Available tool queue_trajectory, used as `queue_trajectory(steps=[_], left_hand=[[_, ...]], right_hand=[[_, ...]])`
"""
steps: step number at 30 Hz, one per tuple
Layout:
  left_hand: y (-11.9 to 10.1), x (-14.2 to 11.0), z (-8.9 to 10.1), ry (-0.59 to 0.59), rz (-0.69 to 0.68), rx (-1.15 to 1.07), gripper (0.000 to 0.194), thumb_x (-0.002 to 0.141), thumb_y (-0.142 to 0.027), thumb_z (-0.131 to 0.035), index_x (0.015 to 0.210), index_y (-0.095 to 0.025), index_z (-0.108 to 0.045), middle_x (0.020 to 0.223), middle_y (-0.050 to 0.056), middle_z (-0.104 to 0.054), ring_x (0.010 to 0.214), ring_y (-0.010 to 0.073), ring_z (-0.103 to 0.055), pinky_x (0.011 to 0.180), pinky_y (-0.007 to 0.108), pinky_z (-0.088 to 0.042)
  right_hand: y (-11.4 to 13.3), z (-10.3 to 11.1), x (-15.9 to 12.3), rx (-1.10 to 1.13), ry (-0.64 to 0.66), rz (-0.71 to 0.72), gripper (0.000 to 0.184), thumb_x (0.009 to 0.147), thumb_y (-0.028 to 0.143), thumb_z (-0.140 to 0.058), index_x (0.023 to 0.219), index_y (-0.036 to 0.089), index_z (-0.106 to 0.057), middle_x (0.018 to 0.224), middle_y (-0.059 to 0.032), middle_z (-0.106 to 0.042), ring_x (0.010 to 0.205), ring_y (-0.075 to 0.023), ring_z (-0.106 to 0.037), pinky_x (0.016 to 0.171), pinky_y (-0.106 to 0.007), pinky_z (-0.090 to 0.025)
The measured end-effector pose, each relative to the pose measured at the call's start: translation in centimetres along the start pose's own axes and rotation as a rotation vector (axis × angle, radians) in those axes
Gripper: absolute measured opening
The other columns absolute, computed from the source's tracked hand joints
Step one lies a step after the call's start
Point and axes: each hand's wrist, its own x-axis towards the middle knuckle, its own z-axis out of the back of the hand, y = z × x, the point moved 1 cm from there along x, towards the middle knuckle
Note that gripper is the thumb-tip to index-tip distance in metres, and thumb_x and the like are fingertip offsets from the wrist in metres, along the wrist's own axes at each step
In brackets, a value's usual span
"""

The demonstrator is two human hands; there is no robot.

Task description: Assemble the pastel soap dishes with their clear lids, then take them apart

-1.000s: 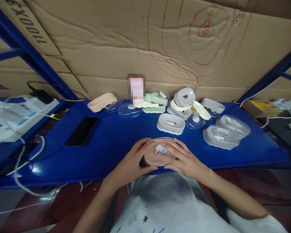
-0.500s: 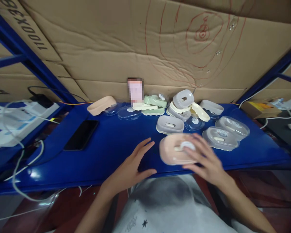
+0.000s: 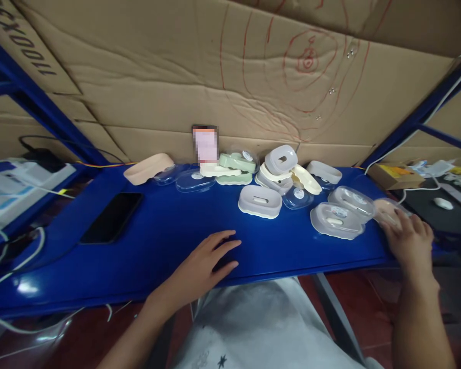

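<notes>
At the right end of the table my right hand (image 3: 409, 238) has its fingers closed over a pink soap box (image 3: 388, 211) with a clear lid; the hand covers part of it. The pink box sits beside two grey soap boxes with clear lids, a nearer one (image 3: 336, 221) and a farther one (image 3: 352, 201). My left hand (image 3: 209, 259) hovers near the table's front edge, fingers apart and holding nothing. A grey soap dish without a clear lid (image 3: 260, 201) stands beyond it.
Along the back lie a peach tray (image 3: 149, 169), clear lids (image 3: 195, 180), green parts (image 3: 236, 162), a grey insert (image 3: 281, 159) and a cream base (image 3: 307, 179). A black phone (image 3: 112, 218) lies left; a lit phone (image 3: 206, 146) leans on cardboard. Cables (image 3: 15, 266) hang left.
My right hand has carried the pink soap box from the front middle to the right end, beside the grey boxes. The left hand stays open at the front. The view has shifted slightly.
</notes>
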Motion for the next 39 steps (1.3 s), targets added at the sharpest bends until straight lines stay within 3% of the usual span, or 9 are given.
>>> queue_trajectory(steps=[5,8,11,16,21,26,30,36,39], left_hand=[[-0.2,4.1,2.4,0.027,-0.173,0.193,0.048,0.11,-0.036,-0.052,0.158,-0.03,-0.048,0.153,0.009,-0.061,0.136,0.0273,-0.062,0.115,0.047,-0.052],[0.8,9.2,3.4,0.015,-0.284,0.277,0.052,0.106,-0.034,-0.059,0.157,-0.024,-0.05,0.16,0.013,-0.054,0.15,0.0316,-0.048,0.123,0.051,-0.039],[2.6,13.6,3.0,0.05,-0.319,0.239,0.056,0.103,-0.042,-0.064,0.154,-0.022,-0.052,0.158,0.014,-0.056,0.152,0.0337,-0.045,0.126,0.055,-0.03],[4.8,14.0,2.3,0.023,-0.32,0.139,0.03,0.107,-0.042,-0.056,0.126,-0.022,-0.069,0.131,0.009,-0.071,0.121,0.0264,-0.064,0.106,0.045,-0.047],[5.4,10.8,2.9,-0.03,-0.349,0.172,0.03,0.11,-0.039,-0.051,0.126,-0.022,-0.069,0.126,0.009,-0.072,0.122,0.0254,-0.064,0.105,0.041,-0.05],[5.3,10.2,3.8,-0.131,-0.335,0.156,0.036,0.112,-0.043,-0.046,0.132,-0.022,-0.066,0.13,0.011,-0.07,0.125,0.0255,-0.063,0.109,0.042,-0.049],[4.6,10.0,4.6,-0.269,-0.287,0.235,0.053,0.103,-0.054,-0.061,0.143,-0.019,-0.058,0.145,0.017,-0.059,0.139,0.0336,-0.053,0.116,0.05,-0.043],[3.6,8.8,4.7,0.172,-0.398,0.334,0.014,0.103,-0.034,-0.066,0.106,-0.021,-0.07,0.108,0.006,-0.073,0.1,0.0235,-0.069,0.093,0.037,-0.05],[3.4,8.4,5.2,0.177,-0.371,0.38,0.013,0.103,-0.033,-0.067,0.099,-0.021,-0.069,0.099,0.004,-0.071,0.088,0.0211,-0.068,0.087,0.034,-0.049]], right_hand=[[7.0,3.7,2.4,0.09,-0.088,-0.068,0.066,0.105,0.055,-0.041,0.159,0.018,-0.049,0.159,-0.0276,-0.051,0.151,-0.0452,-0.044,0.112,-0.072,-0.038],[15.1,6.5,3.3,0.365,-0.061,0.149,0.05,0.11,0.042,-0.042,0.151,0.019,-0.057,0.143,-0.0204,-0.067,0.134,-0.0318,-0.064,0.113,-0.052,-0.049],[24.1,7.7,4.0,0.47,0.3,0.608,0.046,0.11,0.043,-0.05,0.151,0.025,-0.059,0.145,-0.0136,-0.069,0.134,-0.0312,-0.064,0.115,-0.053,-0.05],[33.4,6.2,5.6,0.572,0.492,0.991,0.055,0.107,0.048,-0.059,0.156,0.024,-0.055,0.156,-0.0149,-0.06,0.144,-0.0327,-0.057,0.12,-0.057,-0.045],[35.5,3.7,5.1,0.681,0.547,1.122,0.043,0.108,0.042,-0.059,0.143,0.017,-0.066,0.143,-0.0159,-0.07,0.135,-0.0303,-0.065,0.115,-0.051,-0.05],[35.5,3.8,3.9,0.826,0.479,0.965,0.036,0.111,0.038,-0.053,0.139,0.018,-0.066,0.138,-0.0125,-0.073,0.131,-0.0269,-0.067,0.113,-0.046,-0.051],[35.1,4.3,4.2,0.753,0.409,0.787,0.037,0.111,0.04,-0.051,0.134,0.017,-0.068,0.133,-0.0135,-0.075,0.127,-0.0305,-0.069,0.109,-0.048,-0.053],[34.6,4.2,4.6,0.665,0.334,0.652,0.04,0.11,0.045,-0.049,0.128,0.017,-0.071,0.125,-0.015,-0.078,0.117,-0.0336,-0.073,0.102,-0.05,-0.055],[34.9,4.4,4.1,0.699,0.372,0.706,0.04,0.111,0.047,-0.049,0.129,0.019,-0.071,0.125,-0.013,-0.078,0.115,-0.0313,-0.073,0.099,-0.047,-0.055]])
